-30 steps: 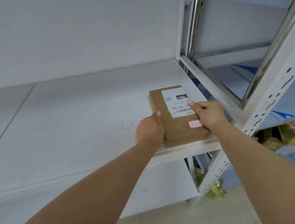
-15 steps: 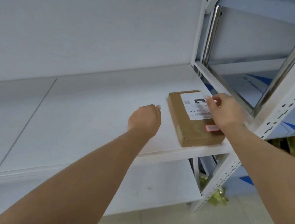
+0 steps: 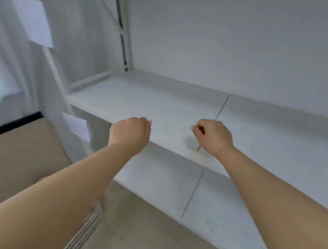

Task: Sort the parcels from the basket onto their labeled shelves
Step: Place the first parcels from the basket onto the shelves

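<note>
With the brown cardboard parcel placed a moment earlier now out of view, the left hand (image 3: 130, 132) and right hand (image 3: 212, 137) hung loosely curled and empty above the bare white laminate shelf (image 3: 161, 103), suggesting another fetch from the unseen basket.

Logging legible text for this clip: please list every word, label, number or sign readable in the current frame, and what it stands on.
No text can be read in this frame.
Upper paper label on the white upright: looks blank, blurred by motion.
Lower paper label on the same upright: also blurred, nothing legible.
White shelf: no markings visible.
Left hand and right hand: loosely curled, holding nothing printed.
</note>
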`<action>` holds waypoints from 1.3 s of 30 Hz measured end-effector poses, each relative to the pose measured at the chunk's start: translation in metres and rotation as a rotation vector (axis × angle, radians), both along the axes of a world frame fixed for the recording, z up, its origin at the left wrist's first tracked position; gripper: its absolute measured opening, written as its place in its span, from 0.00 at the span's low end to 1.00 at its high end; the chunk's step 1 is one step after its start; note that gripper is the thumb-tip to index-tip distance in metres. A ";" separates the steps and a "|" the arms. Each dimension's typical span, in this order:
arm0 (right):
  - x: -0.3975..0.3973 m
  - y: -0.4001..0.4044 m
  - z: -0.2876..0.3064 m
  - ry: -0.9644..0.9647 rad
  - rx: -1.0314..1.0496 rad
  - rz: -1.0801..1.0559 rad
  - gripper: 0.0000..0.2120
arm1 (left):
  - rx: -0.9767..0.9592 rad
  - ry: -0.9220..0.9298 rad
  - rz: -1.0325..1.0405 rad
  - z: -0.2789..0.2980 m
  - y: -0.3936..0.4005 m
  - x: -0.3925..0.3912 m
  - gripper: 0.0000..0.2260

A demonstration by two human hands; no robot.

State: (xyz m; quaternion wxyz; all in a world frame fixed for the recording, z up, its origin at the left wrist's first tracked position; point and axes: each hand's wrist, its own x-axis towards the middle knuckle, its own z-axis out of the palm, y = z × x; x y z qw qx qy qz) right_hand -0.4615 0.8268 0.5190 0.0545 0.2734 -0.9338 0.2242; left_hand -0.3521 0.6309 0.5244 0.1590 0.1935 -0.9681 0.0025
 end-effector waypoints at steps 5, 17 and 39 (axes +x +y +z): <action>0.116 -0.225 -0.005 -0.026 0.034 0.387 0.14 | -0.074 -0.015 0.254 -0.001 -0.174 0.160 0.17; 0.329 -0.489 -0.058 0.006 0.138 0.917 0.09 | 0.076 -0.159 0.649 -0.057 -0.364 0.424 0.19; 0.205 -0.717 -0.115 -0.060 0.309 0.914 0.13 | 0.303 -0.305 0.571 -0.114 -0.563 0.292 0.21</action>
